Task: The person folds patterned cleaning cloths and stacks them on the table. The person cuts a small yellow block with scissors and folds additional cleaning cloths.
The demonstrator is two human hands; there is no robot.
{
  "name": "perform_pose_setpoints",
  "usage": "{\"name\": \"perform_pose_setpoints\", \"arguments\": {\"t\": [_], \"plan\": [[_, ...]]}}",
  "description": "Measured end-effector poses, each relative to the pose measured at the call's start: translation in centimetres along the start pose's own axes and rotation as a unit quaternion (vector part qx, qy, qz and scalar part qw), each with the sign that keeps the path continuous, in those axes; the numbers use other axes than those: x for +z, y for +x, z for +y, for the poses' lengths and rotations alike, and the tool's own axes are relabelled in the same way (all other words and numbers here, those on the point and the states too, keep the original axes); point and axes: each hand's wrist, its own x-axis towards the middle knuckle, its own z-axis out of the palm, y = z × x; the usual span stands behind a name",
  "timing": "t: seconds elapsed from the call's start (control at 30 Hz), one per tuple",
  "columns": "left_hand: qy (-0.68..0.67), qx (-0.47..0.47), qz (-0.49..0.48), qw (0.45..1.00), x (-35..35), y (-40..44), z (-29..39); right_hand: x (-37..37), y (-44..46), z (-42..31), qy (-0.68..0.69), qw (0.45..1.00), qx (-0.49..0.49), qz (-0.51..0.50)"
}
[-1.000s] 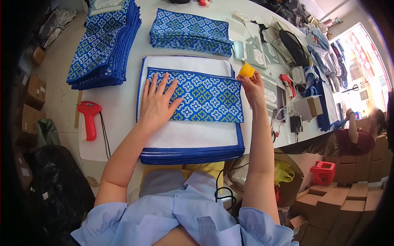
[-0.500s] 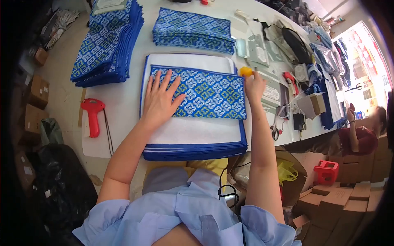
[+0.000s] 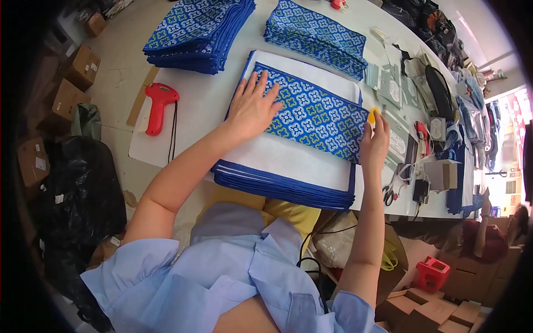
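Observation:
A blue, white and green patterned fabric panel [image 3: 316,119] lies across a stack of white cloth pieces with blue borders [image 3: 311,161]. My left hand [image 3: 251,108] rests flat on the panel's left end, fingers spread. At the right edge of the panel, my right hand [image 3: 375,141] has its fingers closed around a small yellow object [image 3: 372,115]. Only the top of that object shows, so its kind is unclear. The fingers of this hand touch the panel's edge near its upper right corner.
Patterned fabric stacks lie at the back left [image 3: 191,33] and back middle [image 3: 313,36]. A red glue gun [image 3: 160,108] with a black cord is on the left. Scissors [image 3: 388,194], a second red gun [image 3: 423,135] and a small box [image 3: 441,175] sit on the right. Another person [image 3: 483,238] is beyond.
The camera view has turned, so the table and fabric appear tilted and shifted. My left hand stays flat on the panel. My right hand's fingers now overlap the panel's right edge more.

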Motion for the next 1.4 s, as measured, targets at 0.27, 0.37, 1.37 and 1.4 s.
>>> {"name": "perform_pose_setpoints", "arguments": {"t": [0.27,0.37,1.37,1.4], "plan": [[0.014,-0.010,0.006,1.000,0.4,-0.1,-0.1,2.3,3.9,2.2,0.088,0.995,0.015,-0.034],[0.034,-0.027,0.031,0.999,0.7,-0.2,0.0,2.0,4.5,1.1,0.127,0.990,0.054,-0.033],[-0.037,0.062,-0.051,0.996,1.0,-0.2,1.3,1.9,-5.9,-7.5,-0.066,0.951,-0.214,-0.211],[-0.036,0.061,-0.057,0.996,1.1,-0.1,1.2,1.9,-5.9,-7.5,-0.067,0.951,-0.213,-0.214]]}}
